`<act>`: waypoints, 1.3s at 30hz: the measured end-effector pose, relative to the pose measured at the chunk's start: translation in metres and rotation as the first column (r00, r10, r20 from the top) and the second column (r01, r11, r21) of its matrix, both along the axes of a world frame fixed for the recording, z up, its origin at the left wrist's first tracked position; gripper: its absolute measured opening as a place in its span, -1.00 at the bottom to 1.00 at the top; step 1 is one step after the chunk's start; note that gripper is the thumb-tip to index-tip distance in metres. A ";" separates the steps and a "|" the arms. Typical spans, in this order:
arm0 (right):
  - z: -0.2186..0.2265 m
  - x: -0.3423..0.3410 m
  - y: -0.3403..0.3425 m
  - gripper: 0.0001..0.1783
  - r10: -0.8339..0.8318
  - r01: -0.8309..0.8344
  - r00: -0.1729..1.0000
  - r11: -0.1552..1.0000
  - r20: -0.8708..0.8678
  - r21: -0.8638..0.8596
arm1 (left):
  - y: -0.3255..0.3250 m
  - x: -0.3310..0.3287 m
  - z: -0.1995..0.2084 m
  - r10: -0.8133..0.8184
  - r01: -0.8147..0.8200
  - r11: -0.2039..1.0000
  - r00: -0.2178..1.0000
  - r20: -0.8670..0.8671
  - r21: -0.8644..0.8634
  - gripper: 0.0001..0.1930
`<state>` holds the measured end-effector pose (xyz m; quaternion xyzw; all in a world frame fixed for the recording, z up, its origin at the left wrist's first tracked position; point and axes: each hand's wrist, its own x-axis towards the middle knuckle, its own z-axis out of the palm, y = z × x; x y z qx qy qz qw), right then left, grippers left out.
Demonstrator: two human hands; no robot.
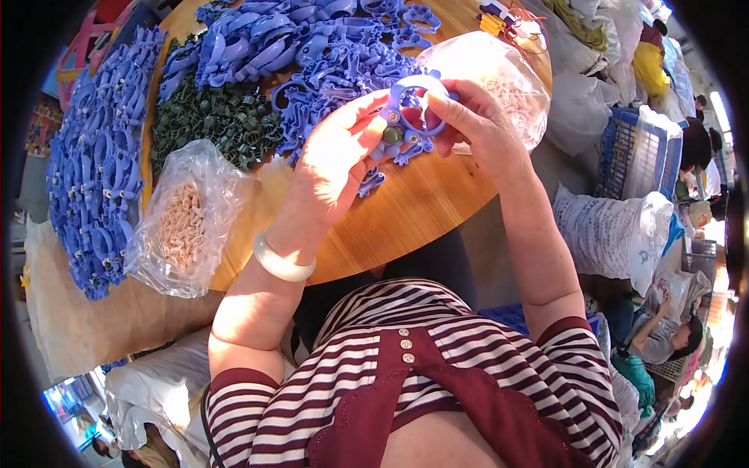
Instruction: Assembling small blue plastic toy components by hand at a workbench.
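Note:
Over the near part of the round wooden table, both my hands hold a blue-violet plastic part with a ring-shaped top. A small dark green piece sits in its lower left side. My left hand grips the part from the left, with its fingertips closed on the edge. On the other side my right hand pinches the ring between thumb and fingers. Just beyond the hands lies a heap of small blue-violet parts. A clear plastic bag of pale pieces stands behind my right hand.
Dark green small parts are heaped on the table's left, beside larger blue curved parts. An open bag of beige pieces lies at the table's near left edge. Blue assembled parts cover a surface farther left. A white sack and blue crate stand right.

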<state>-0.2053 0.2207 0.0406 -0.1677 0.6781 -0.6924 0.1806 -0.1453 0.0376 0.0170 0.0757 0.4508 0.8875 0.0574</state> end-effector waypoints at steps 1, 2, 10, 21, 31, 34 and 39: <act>-0.001 0.000 0.000 -0.61 0.000 0.000 1.000 1.000 0.000 -0.001 | 0.000 -0.001 -0.002 -0.002 0.003 1.000 1.000 0.010 -0.010 -0.55; -0.002 -0.001 0.000 -0.61 0.003 -0.003 1.000 1.000 -0.003 0.004 | 0.000 -0.002 -0.002 -0.005 0.005 1.000 1.000 0.020 -0.020 -0.53; -0.006 0.001 0.000 -0.61 -0.012 0.012 1.000 1.000 0.024 0.011 | -0.002 -0.001 -0.001 -0.040 0.041 0.999 0.999 0.032 -0.031 -0.51; -0.026 0.014 0.000 -0.82 0.103 0.070 0.880 0.938 -0.465 0.341 | -0.023 -0.011 0.003 0.187 -0.188 0.981 0.982 0.040 0.036 -0.71; -0.043 0.034 -0.003 -0.78 0.409 0.336 0.550 0.690 -0.728 0.641 | -0.020 -0.009 0.003 0.197 -0.199 0.980 0.978 0.073 0.022 -0.70; -0.035 0.035 0.004 -0.74 0.399 0.277 0.541 0.746 -0.740 0.605 | -0.020 -0.008 0.000 0.176 -0.179 0.983 0.981 0.078 0.036 -0.70; -0.007 0.037 0.018 -0.79 0.011 0.022 0.955 0.994 -0.296 0.107 | -0.014 -0.003 -0.001 0.180 -0.181 0.983 0.982 0.057 0.010 -0.67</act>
